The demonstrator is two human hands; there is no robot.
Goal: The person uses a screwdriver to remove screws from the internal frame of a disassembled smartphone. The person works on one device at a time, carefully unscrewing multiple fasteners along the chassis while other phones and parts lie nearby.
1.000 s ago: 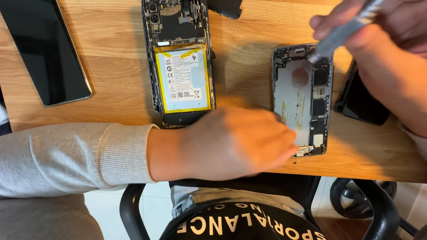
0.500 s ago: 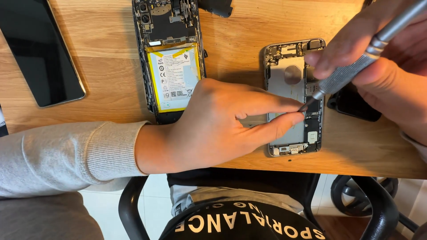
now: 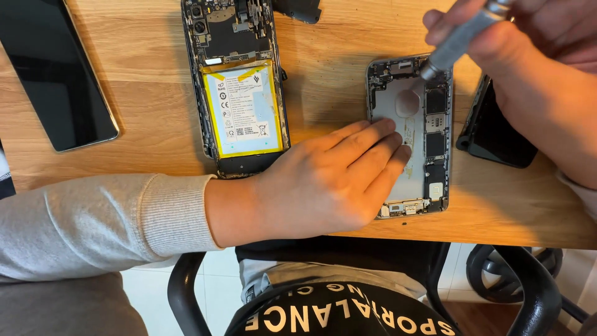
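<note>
Grey phone chassis (image 3: 410, 134) lies flat under the left hand (image 3: 323, 183), fingers spread to pin it, while the right hand (image 3: 497, 37) grips a screwdriver (image 3: 463, 37) (tip at its far right corner).

Matt wooden table (image 3: 336, 56); probably metal screwdriver (image 3: 463, 37); glossy black phone (image 3: 53, 74).

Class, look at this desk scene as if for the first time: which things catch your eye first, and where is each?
The opened grey phone shell right of centre draws the eye: the left hand presses flat on it while the right hand sets a metal screwdriver at its upper right corner. Left of it on the wooden table lies another opened phone with a yellow-edged battery.
</note>
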